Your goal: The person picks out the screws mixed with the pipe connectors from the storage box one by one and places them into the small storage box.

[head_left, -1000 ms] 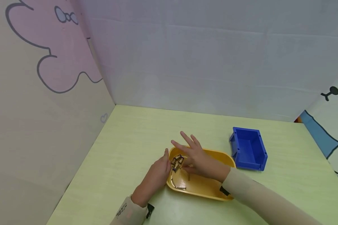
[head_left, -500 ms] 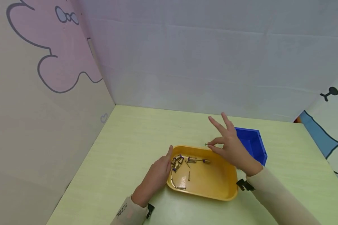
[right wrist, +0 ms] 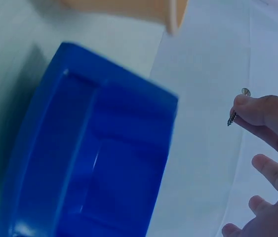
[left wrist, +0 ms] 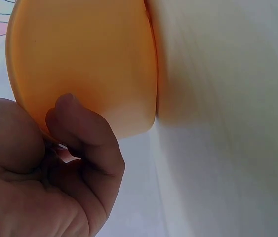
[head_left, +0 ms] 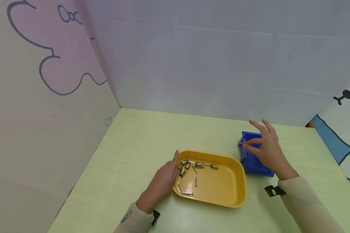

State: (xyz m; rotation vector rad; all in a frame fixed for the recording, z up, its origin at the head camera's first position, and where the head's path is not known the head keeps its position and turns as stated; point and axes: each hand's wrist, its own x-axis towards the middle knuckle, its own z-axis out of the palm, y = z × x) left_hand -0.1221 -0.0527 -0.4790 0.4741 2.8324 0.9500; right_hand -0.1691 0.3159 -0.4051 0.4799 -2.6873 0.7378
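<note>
Wall (head_left: 46,155) stood at the left, printed with a pink figure (head_left: 64,61). Next came the left sleeve (head_left: 135,218), a black clip (head_left: 155,217) at its cuff, and the left hand (head_left: 158,181), which gripped the left end of a yellow tray (head_left: 220,186): one finger stretched along the rim, another curled against the outer wall. The tray sat on the table (head_left: 145,139). In it, brass pieces (head_left: 188,165) with blue ends lay clustered at the left end, beside the hand, and a couple more lay near the far wall. Loose screws (head_left: 196,182) lay around them, some by the near left corner, one apart toward the middle. Just beside the tray's right end stood a blue bin (head_left: 252,164); whether the two touched could not be told. Over the bin's left edge, as the head view had it, the thumb and forefinger of the right hand (head_left: 269,151) pinched a screw (right wrist: 232,117), its round head showing on one side of the fingers and its threaded tip on the other; the remaining fingers were spread apart. The right sleeve (head_left: 306,202) ran off toward the lower right, another clip (head_left: 279,190) at its cuff. Farthest right was a cartoon print (head_left: 331,139) with a blue patch
</note>
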